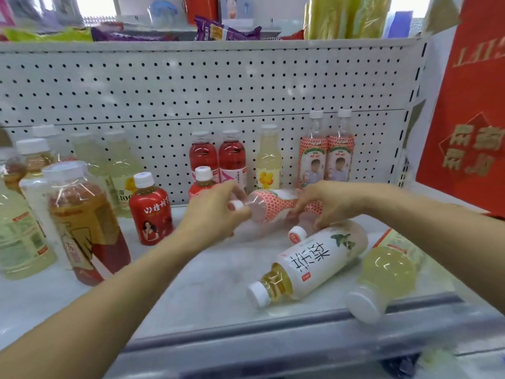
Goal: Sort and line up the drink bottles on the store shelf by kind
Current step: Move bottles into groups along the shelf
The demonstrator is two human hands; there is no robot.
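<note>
both hands on the pink-patterned bottle (273, 207) — held sideways low over the shelf (196, 283), cap toward the left hand (216, 212). left fingers curl round the neck end, right hand (330, 203) grips the base end. two matching bottles (313, 157) stand upright just behind the right fingers. white-label tea bottle (314, 263) lies on its side just below the right fingers — yellow drink bottle (382, 280) lies beside it at the shelf edge.
</note>
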